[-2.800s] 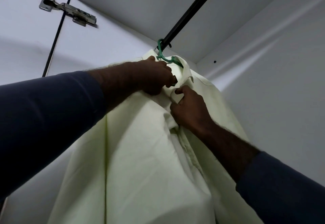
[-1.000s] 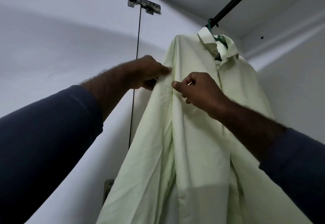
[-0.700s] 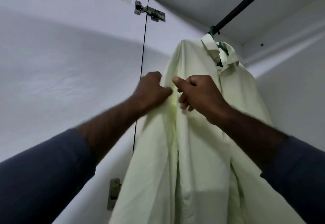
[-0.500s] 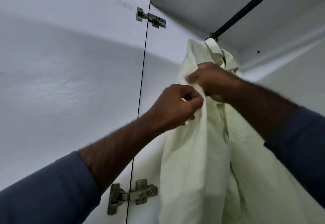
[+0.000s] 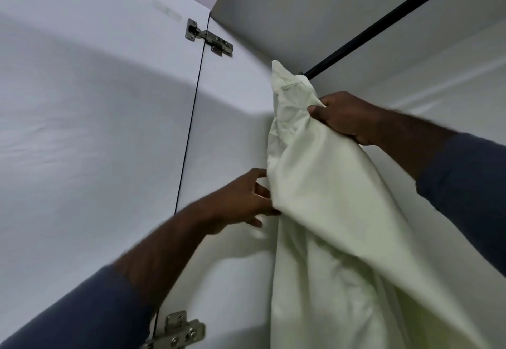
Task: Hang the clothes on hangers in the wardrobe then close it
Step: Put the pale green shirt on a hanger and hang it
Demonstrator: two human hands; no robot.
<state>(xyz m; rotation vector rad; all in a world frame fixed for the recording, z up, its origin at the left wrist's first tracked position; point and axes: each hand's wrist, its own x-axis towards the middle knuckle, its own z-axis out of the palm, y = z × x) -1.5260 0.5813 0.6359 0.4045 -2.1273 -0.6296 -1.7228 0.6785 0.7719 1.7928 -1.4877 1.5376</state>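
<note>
The pale green shirt (image 5: 328, 211) hangs right of centre inside the wardrobe (image 5: 301, 6), its top bunched up against the black rail (image 5: 383, 24) that runs off to the upper right. Our right hand (image 5: 347, 117) is high on it, fingers curled and pinching a fold of cloth just below the top. Our left hand (image 5: 241, 200) sits lower, at the shirt's left edge, fingers spread apart, tips touching the fabric. On the left is the open white door (image 5: 95, 129), upper hinge (image 5: 209, 37) above, lower hinge (image 5: 178, 332) at the bottom edge.
</note>
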